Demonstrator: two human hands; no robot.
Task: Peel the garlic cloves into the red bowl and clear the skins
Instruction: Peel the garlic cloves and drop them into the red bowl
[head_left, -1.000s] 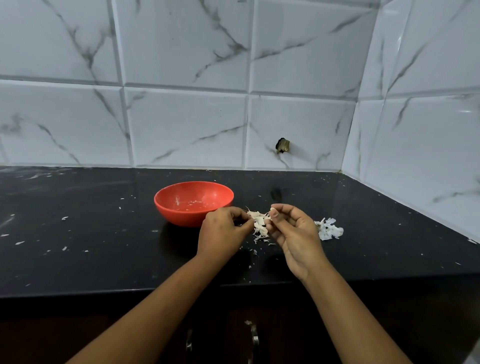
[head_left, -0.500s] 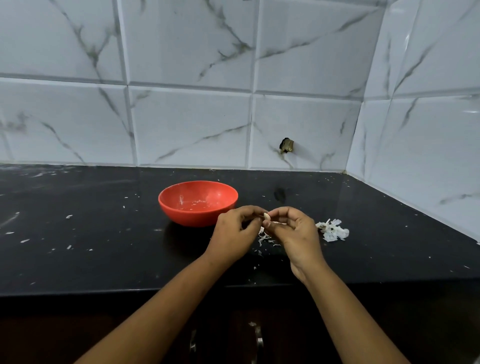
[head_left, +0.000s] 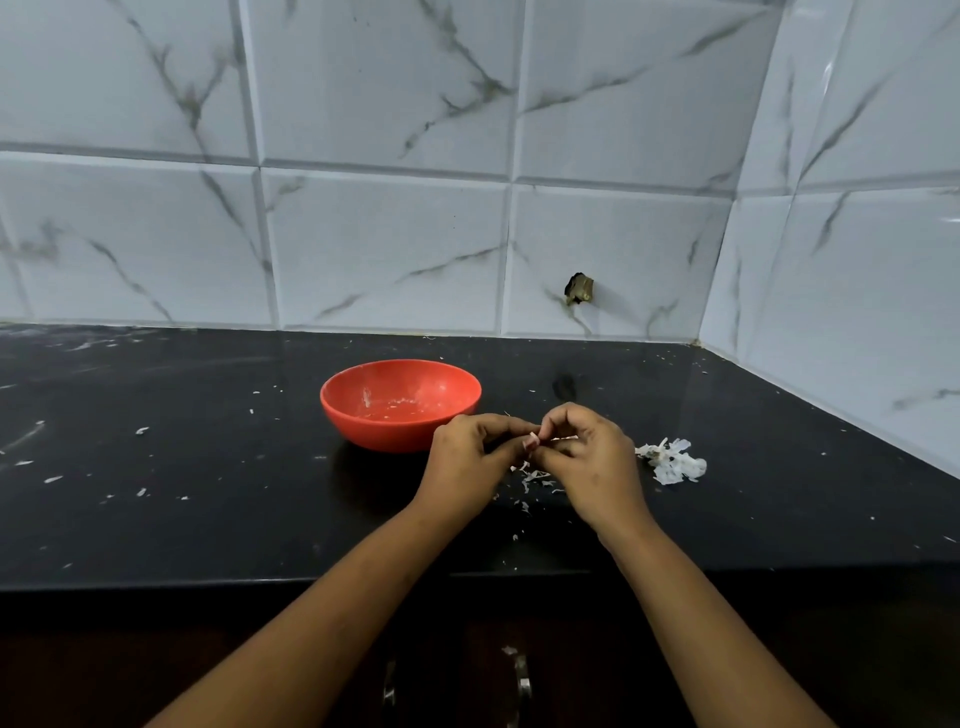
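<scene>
A red bowl (head_left: 400, 402) sits on the black counter, with small white bits inside. Just right of it, my left hand (head_left: 467, 462) and my right hand (head_left: 592, 462) meet with curled fingers and pinch a small garlic clove (head_left: 534, 439) between their fingertips. Only a pale tip of the clove shows; the rest is hidden by my fingers. Loose garlic skins (head_left: 535, 480) lie on the counter under my hands. A bigger clump of white skins (head_left: 672, 462) lies to the right of my right hand.
The black counter (head_left: 208, 493) is sprinkled with small white flakes, mostly at the left. White marble tiles (head_left: 389, 249) close it off behind and on the right. The counter's front edge runs under my forearms, with cabinet handles (head_left: 522, 680) below.
The skin heap that was between my hands a second ago has dropped out of sight beneath them. My hands have closed together on the clove. The view shifted slightly.
</scene>
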